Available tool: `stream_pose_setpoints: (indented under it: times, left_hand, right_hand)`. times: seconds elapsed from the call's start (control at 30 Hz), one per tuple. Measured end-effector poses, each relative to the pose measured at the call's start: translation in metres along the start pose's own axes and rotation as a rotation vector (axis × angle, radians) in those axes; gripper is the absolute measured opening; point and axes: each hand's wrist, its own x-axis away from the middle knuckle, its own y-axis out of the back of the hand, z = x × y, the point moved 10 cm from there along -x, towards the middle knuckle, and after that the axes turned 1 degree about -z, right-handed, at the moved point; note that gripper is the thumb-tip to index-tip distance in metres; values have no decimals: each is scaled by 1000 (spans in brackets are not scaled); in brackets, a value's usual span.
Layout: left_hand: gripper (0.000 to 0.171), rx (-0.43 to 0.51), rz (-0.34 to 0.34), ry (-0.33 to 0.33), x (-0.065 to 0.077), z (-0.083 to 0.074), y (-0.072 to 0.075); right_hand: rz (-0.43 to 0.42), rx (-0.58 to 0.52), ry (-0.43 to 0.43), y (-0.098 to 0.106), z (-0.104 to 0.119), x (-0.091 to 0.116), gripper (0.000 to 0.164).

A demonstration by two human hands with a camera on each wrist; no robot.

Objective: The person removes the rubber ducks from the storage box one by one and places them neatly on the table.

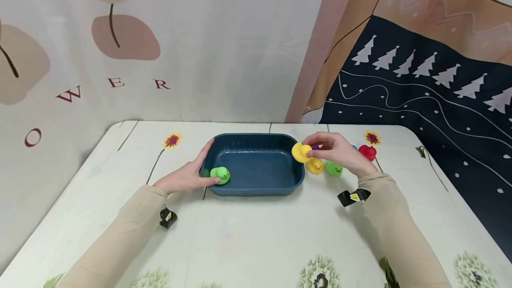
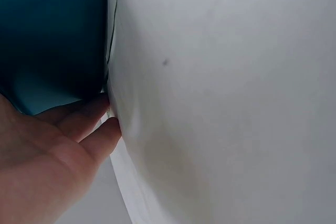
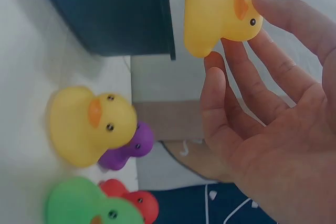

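Observation:
A dark blue basin (image 1: 256, 190) stands on the table. My left hand (image 1: 188, 174) holds its left end, fingers along the outer wall and thumb over the front-left corner; in the left wrist view the fingertips (image 2: 100, 106) lie against that wall. Inside the basin by that thumb sits a green rubber duck (image 1: 218, 172). My right hand (image 1: 338, 150) pinches a yellow rubber duck (image 3: 202, 19) between thumb and fingers, up at the basin's right rim. Below it on the table is another yellow duck (image 1: 315, 166), just outside the basin.
Right of the basin stand a green duck (image 1: 333, 168), a purple duck (image 3: 128, 148) and a red duck (image 1: 367, 152). A bit of blue (image 1: 354, 147) shows behind my right hand. Printed cloth (image 1: 232, 48) hangs behind the table's back edge.

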Motion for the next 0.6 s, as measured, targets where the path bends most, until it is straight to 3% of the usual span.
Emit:
stream_pose_setpoints:
  times: [0.6]
  left_hand:
    - [107, 3, 6, -7, 0, -1, -1]
  right_hand:
    - [-117, 51, -124, 32, -34, 25, 39]
